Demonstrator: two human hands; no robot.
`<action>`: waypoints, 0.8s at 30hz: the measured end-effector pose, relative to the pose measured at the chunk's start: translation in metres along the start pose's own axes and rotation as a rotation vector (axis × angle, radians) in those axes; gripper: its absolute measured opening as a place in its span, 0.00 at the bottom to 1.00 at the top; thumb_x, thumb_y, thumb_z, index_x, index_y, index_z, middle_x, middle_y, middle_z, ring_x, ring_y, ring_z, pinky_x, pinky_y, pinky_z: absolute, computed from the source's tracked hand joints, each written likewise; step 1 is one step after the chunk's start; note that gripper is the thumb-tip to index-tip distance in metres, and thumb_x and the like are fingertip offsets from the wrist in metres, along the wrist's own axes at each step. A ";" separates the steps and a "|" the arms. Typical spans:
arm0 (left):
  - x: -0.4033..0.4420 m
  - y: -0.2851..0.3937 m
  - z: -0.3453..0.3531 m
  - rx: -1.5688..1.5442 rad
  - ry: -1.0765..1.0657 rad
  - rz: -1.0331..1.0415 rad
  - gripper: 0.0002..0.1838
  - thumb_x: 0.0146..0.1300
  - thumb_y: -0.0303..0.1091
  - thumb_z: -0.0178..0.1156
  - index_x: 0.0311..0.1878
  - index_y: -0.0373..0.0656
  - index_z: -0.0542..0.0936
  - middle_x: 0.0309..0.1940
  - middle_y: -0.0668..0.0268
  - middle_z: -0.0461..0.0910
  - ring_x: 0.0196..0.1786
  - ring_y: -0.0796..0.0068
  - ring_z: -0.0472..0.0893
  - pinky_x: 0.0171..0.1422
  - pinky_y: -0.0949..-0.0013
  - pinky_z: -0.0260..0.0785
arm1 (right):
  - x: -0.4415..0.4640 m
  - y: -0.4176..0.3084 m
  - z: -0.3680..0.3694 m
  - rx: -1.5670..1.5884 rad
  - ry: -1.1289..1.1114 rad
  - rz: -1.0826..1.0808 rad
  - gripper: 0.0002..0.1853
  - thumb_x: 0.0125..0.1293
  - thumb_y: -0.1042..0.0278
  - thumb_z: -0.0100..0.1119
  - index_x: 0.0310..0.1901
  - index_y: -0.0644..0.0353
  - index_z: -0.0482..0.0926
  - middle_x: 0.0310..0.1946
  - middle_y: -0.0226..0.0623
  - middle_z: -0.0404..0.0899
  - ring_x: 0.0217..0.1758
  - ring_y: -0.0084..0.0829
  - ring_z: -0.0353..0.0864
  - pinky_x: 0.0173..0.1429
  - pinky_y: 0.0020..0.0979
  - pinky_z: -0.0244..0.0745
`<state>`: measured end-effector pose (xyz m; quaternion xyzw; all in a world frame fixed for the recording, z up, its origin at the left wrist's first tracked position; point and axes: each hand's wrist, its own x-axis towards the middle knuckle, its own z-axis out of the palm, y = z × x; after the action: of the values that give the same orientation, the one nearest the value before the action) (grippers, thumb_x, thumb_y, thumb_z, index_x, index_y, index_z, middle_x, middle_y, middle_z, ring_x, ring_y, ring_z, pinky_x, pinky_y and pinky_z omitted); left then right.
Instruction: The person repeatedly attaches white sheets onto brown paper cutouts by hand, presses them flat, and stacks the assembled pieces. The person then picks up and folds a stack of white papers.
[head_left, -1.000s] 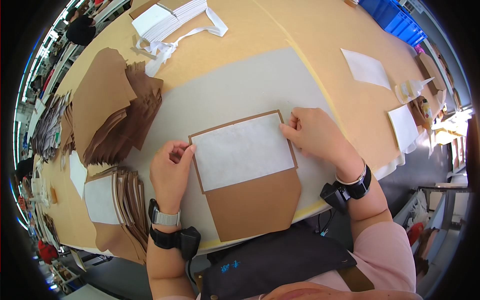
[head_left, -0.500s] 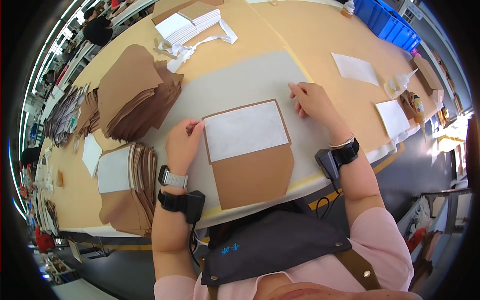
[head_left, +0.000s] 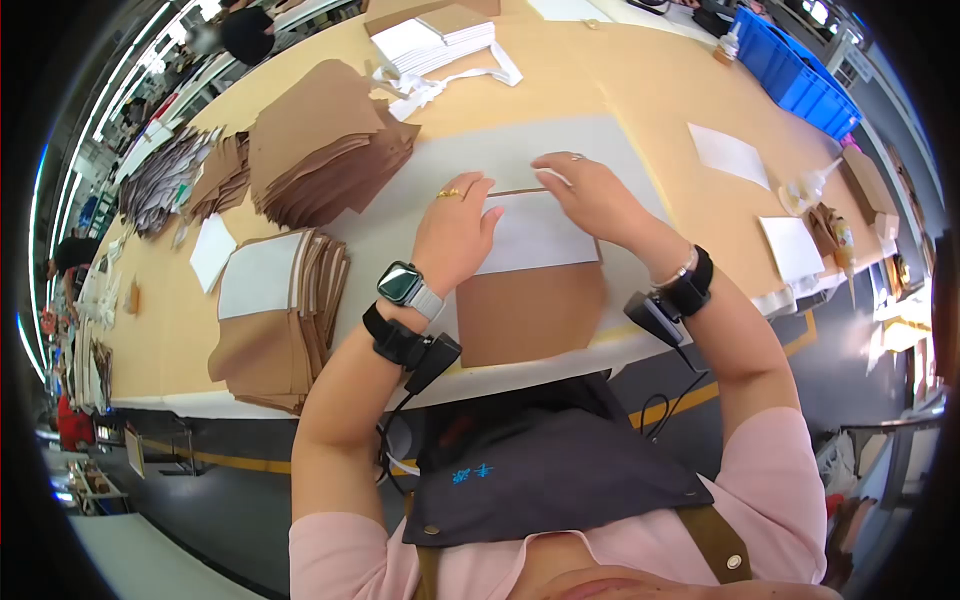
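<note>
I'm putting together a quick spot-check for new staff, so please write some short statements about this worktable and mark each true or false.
1. The white sheet lies on the brown piece. True.
2. The white sheet covers the whole brown piece. False: the part nearer the person is bare brown.
3. The two hands are clasped together. False: the left hand and the right hand are apart.
4. A pile of brown pieces is to the left of the left hand. True.
5. The crate at the person's far right is red. False: that crate is blue.
</note>
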<state>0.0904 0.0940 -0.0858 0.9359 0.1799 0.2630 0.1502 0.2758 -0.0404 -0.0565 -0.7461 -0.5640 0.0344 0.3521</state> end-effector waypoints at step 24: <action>-0.029 -0.008 0.009 0.245 -0.294 -0.109 0.39 0.76 0.56 0.45 0.77 0.35 0.59 0.79 0.47 0.54 0.82 0.51 0.52 0.83 0.45 0.42 | -0.035 0.016 0.040 -0.444 -0.296 -0.018 0.36 0.79 0.41 0.34 0.78 0.57 0.58 0.80 0.47 0.51 0.85 0.40 0.44 0.85 0.45 0.39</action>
<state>0.0702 0.0875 -0.1086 0.9644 0.2370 0.0913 0.0740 0.2582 -0.0535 -0.1072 -0.7868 -0.6098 0.0151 0.0937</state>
